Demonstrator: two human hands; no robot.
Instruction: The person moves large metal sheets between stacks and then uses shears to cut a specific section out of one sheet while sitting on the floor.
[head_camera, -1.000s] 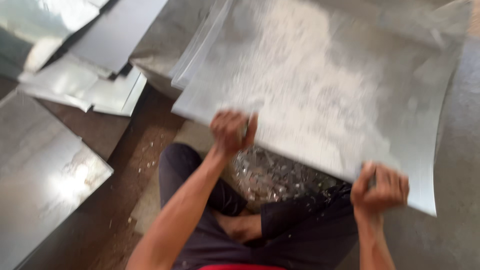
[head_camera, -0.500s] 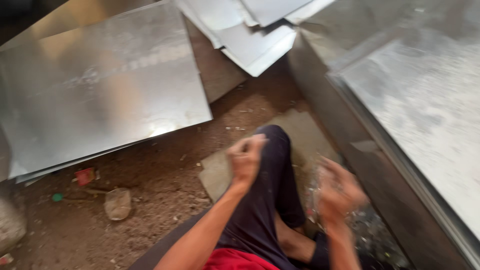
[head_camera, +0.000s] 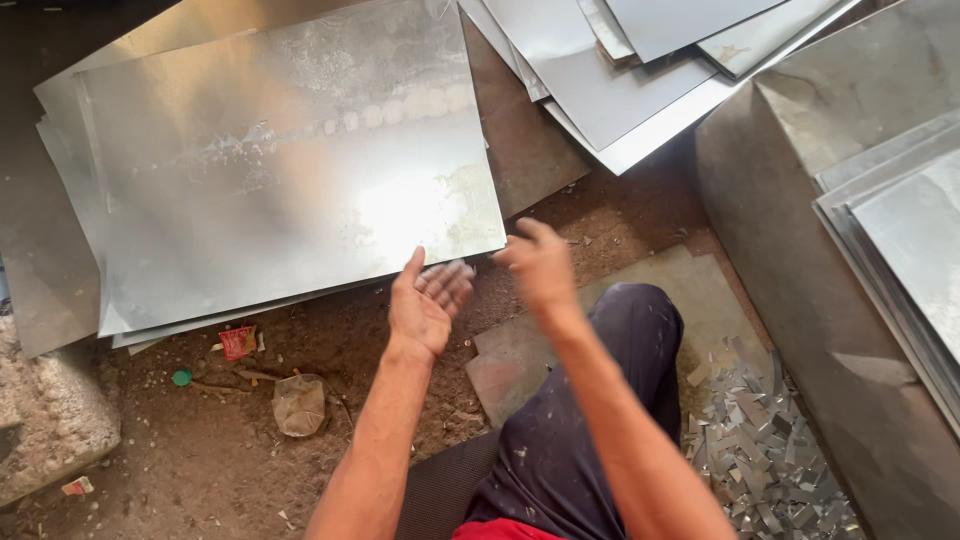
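Bare dirt floor (head_camera: 190, 470) is spreading under everything, littered with a crumpled scrap (head_camera: 298, 403), a red wrapper (head_camera: 237, 342) and a small green cap (head_camera: 181, 377). Nearest the camera, the person is sitting low with one knee (head_camera: 640, 330) in dark, speckled trousers, and a heap of thin metal offcuts (head_camera: 765, 450) is lying just beside that leg, seemingly where trimmings are falling. A flat rusty plate (head_camera: 510, 365) is lying on the ground beside the knee. Just beyond, the left hand (head_camera: 425, 305) is reaching out palm up with fingers spread apart and nothing in it, its fingertips close under the near edge of the top galvanised sheet (head_camera: 290, 170). The right hand (head_camera: 540, 262) is blurring beside it, also loose and gripping nothing, just off that sheet's corner. That sheet is resting flat on a loose stack, overhanging enough for fingers to slide beneath. Farther off, more cut sheets (head_camera: 640, 70) are fanning out, and a metal block (head_camera: 800, 240) is carrying another stack (head_camera: 900, 240) at the right
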